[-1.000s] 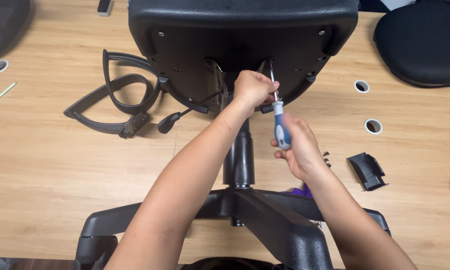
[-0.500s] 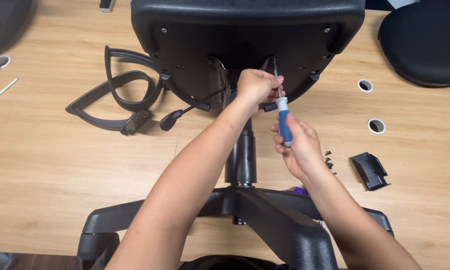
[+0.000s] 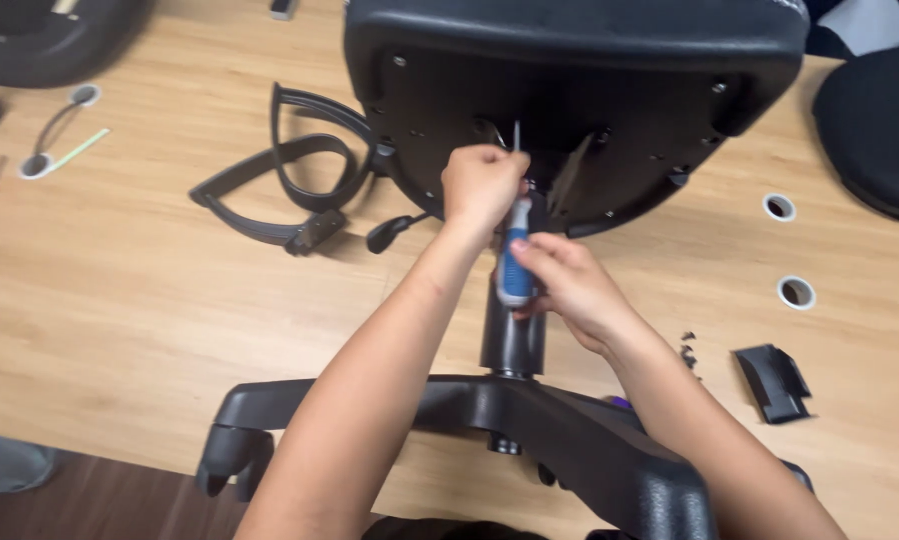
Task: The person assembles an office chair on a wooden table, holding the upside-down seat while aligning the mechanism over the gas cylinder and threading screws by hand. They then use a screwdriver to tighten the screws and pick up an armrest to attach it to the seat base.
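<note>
1. Here, the right hand [image 3: 570, 285] has its fingers wrapped tight on the blue and white handle of a screwdriver [image 3: 515, 262].
2. The screwdriver stands up along the post [image 3: 513, 335], and its thin metal tip pokes up by the dark underside of the seat [image 3: 570, 110].
3. The left hand [image 3: 482, 185] is up at the seat's underside, fingers curled shut near the tip. I cannot tell what it holds, if anything.
4. The chair lies on its side on a wood table [image 3: 170, 330], with its base [image 3: 530, 430] close to the person and partly off the edge.
5. What could go wrong, I think: the tip could slip off and poke the left hand, because that hand is so close to it.
6. The chair could also roll or tip off, since the base hangs over the edge and both hands are busy.
7. Small black bits [image 3: 689, 350] lie loose on the table by a black cover [image 3: 773, 380]. They could roll away if bumped.
8. There are no boxes or bowls. The table has two round holes [image 3: 796, 292], and I cannot see anything in them.
9. A black armrest [image 3: 290, 170] lies to the left, just beside the seat.
</note>
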